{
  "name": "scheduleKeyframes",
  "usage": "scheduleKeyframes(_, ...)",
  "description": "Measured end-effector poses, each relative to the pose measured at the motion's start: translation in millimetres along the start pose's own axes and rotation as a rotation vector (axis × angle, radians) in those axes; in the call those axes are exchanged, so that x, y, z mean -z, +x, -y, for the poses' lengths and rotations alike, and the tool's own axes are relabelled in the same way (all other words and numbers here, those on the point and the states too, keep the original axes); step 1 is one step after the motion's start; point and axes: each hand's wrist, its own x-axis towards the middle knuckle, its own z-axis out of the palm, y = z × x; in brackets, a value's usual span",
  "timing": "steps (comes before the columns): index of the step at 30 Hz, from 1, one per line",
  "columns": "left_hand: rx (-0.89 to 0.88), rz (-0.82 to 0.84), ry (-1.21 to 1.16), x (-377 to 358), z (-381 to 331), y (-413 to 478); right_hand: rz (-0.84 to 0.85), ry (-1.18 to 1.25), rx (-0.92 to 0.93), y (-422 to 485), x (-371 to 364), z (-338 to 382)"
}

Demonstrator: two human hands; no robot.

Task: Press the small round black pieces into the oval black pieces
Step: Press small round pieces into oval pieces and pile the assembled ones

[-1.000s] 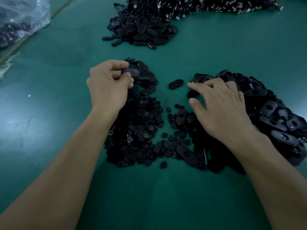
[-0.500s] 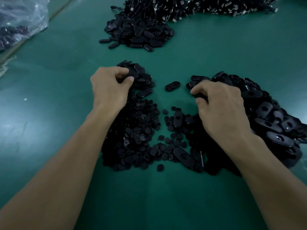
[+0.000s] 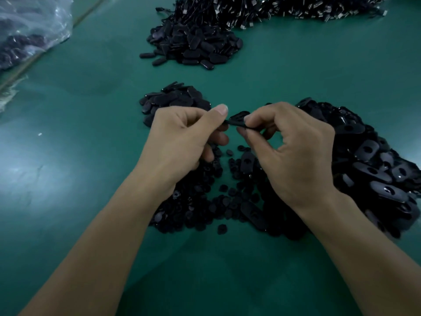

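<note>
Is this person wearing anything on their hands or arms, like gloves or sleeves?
No. The left grip and right grip are bare hands: no gloves, rings or watch show. The left forearm and right forearm are bare too, with no sleeve in view up to the picture's edge.

The table top (image 3: 68, 201) is green and smooth, with a soft shine. The small round pieces (image 3: 193, 208) look dull black, like rubber or plastic. Right of the small round pieces, the oval pieces (image 3: 376, 174) look like hard black plastic, smooth and glossy. Over the small round pieces, one held oval piece (image 3: 237, 119) shines a little. Far behind them, black cords (image 3: 227, 10) have shiny silver metal tips. Far behind and left, a see-through plastic bag (image 3: 34, 26) is crinkly and shiny.
</note>
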Motion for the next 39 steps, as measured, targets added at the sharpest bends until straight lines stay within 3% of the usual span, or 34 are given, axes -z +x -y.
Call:
scheduleKeyframes(5,0.153,0.088,-0.257,2.2,3.6,-6.6,0.009,0.042,0.045,-0.9,-1.6,2.5)
scheduleKeyframes(9,0.125,0.061,-0.341,4.0,7.6,-9.6,0.039,0.031,0.031,-2.5,-3.6,4.5)
scheduleKeyframes(13,0.077,-0.070,-0.372,10.2,14.1,-4.7,0.199,-0.029,-0.112,-3.3,-2.3,7.6)
scheduleKeyframes(20,-0.091,-0.153,-0.356,19.2,18.3,-1.1,0.688,-0.246,-0.068,-1.4,-3.4,17.7)
scheduleKeyframes(22,-0.105,-0.158,-0.308,16.9,18.9,-1.5,0.750,-0.278,-0.056,-0.8,-4.4,18.3)
scheduleKeyframes(39,-0.118,-0.159,-0.288,8.5,20.8,-2.2,0.674,-0.138,-0.082,-2.5,-5.2,21.2)
